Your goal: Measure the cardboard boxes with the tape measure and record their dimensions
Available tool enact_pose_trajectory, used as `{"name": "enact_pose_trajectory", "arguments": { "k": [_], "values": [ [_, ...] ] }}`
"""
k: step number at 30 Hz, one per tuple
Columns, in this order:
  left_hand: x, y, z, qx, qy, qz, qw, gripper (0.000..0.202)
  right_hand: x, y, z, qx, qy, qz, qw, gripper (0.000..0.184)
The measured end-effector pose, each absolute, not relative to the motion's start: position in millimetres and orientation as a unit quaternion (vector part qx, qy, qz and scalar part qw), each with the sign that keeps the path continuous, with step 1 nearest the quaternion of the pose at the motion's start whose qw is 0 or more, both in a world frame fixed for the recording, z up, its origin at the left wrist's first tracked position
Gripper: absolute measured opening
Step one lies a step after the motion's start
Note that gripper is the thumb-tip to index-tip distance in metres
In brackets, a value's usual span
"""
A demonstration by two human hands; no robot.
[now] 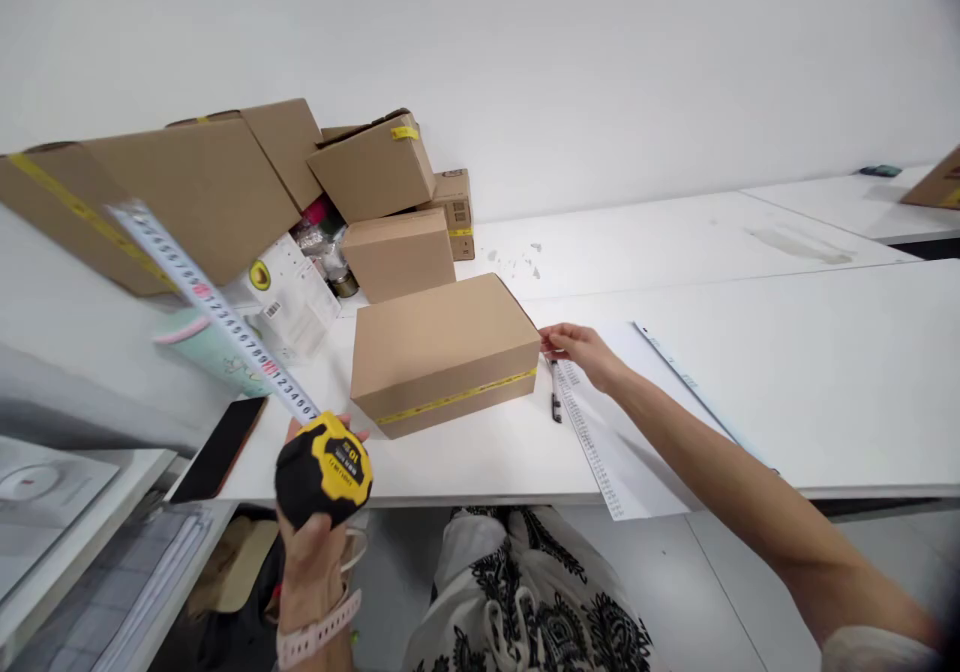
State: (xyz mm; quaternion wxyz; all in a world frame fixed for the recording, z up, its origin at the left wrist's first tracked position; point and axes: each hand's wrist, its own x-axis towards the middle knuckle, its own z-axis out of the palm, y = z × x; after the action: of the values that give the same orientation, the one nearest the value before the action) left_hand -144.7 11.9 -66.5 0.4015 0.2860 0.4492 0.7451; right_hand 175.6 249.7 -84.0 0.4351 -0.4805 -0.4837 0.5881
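Observation:
My left hand (311, 537) is closed around a yellow and black tape measure (324, 468) held above the table's front edge. Its white blade (214, 309) sticks out up and to the left. A closed cardboard box (442, 350) with a yellow tape strip lies in front of me on the white table (787, 372). My right hand (581, 350) reaches to the box's right end, fingers curled near its corner, over a printed sheet of paper (615, 422). A black pen (555, 392) lies just below that hand; I cannot make out anything held in it.
Several cardboard boxes (375, 167) are piled at the back left, with packaged items (292, 292) between them. A black phone (219, 447) lies at the table's left edge. A second white table (675, 237) stands behind. Another box (937, 182) shows at the far right.

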Motion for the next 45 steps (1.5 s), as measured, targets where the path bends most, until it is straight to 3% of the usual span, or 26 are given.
{"name": "enact_pose_trajectory", "arguments": {
  "k": [3,7,16,25,31,35,39,42,45],
  "values": [
    [-138,32,-80,0.297,0.434,0.767,0.367,0.084,167,226,-94,-0.434,-0.519,0.615,0.406,0.023],
    [-134,44,-71,0.293,0.412,0.778,0.373,0.075,162,208,-73,-0.419,-0.574,0.59,0.382,0.038],
    [-143,55,3,0.428,0.353,0.792,0.254,0.071,162,194,9,-0.371,-0.604,0.517,0.479,0.056],
    [-145,101,29,0.452,0.342,0.757,0.325,0.069,135,255,-6,-0.455,-0.538,0.543,0.458,0.042],
    [-133,116,39,0.466,0.345,0.751,0.316,0.055,119,297,-1,-0.498,-0.525,0.527,0.446,0.039],
    [-93,86,34,0.409,0.355,0.745,0.39,0.063,106,321,-7,-0.495,-0.509,0.525,0.469,0.04],
    [-47,42,19,0.331,0.372,0.664,0.557,0.07,106,331,-14,-0.472,-0.552,0.463,0.508,0.053],
    [-23,26,9,0.275,0.364,0.6,0.657,0.071,113,335,-14,-0.45,-0.602,0.39,0.532,0.047],
    [-8,32,6,0.293,0.346,0.578,0.678,0.062,118,341,-4,-0.426,-0.636,0.373,0.524,0.039]
  ]
}}
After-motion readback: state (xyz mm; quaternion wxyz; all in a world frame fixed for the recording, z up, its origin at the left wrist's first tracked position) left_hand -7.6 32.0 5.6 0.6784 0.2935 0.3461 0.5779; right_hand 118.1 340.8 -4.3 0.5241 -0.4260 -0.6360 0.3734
